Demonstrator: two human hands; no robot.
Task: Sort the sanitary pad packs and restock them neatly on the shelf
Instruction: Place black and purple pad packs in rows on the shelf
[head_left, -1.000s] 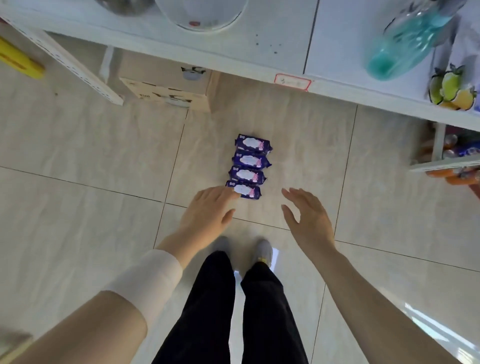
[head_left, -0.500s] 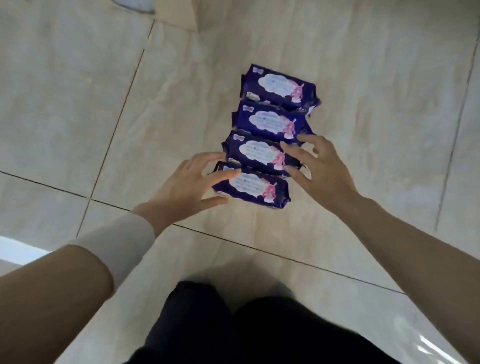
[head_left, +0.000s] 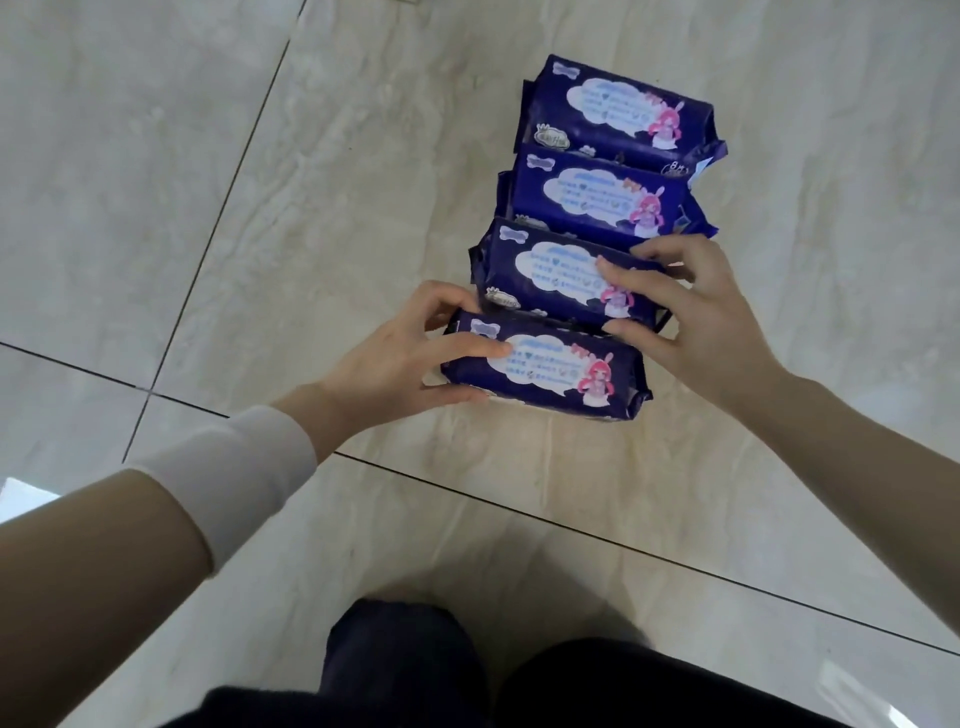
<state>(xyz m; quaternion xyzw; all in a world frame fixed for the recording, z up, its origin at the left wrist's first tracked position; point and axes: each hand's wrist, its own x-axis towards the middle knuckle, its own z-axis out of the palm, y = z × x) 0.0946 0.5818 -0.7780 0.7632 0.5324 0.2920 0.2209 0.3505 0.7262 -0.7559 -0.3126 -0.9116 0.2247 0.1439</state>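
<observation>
Several dark blue sanitary pad packs with a white cloud label and a pink cartoon figure lie in a row on the tiled floor. My left hand (head_left: 384, 364) grips the left end of the nearest pack (head_left: 550, 371), thumb under its near edge and fingers over the top. My right hand (head_left: 685, 317) closes on the right end of the second pack (head_left: 550, 275), fingers across its top and far side, thumb on its near side. Beyond them lie the third pack (head_left: 592, 200) and the farthest pack (head_left: 613, 111), both untouched. The shelf is out of view.
Beige marble-look floor tiles (head_left: 208, 208) with dark grout lines surround the row. My knees in dark trousers (head_left: 405, 665) fill the bottom of the view, close to the nearest pack. A white sleeve (head_left: 228, 473) covers my left wrist.
The view has dropped much closer to the floor and the shelf has left the frame. Both hands went from hovering open above the packs to closing on the nearest two.
</observation>
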